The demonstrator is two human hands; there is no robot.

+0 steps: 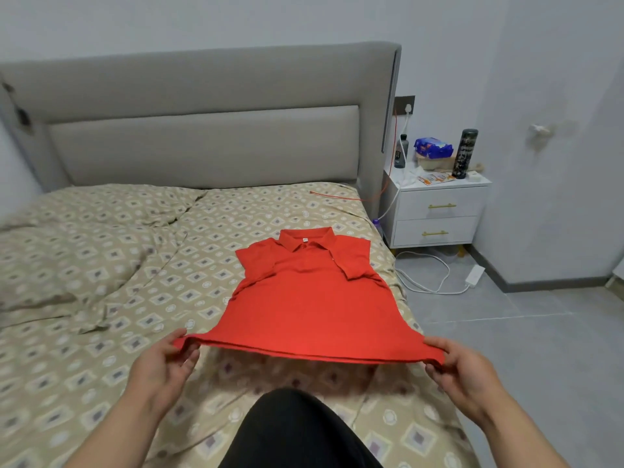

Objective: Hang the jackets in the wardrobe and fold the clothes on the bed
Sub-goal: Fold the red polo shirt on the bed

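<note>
Head view: red polo shirt (314, 298) lies lengthwise, collar toward headboard (202, 143).

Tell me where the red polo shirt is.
Head view: the red polo shirt lies on the bed, right side, collar toward the headboard, hem pinched by left hand and right hand.

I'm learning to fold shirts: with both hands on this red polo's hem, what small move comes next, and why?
Probably carry the hem forward to the collar, folding the red polo in half. The left hand and right hand each pinch a hem corner, lifted off the bed, and both sleeves already appear folded in over the body.
</note>
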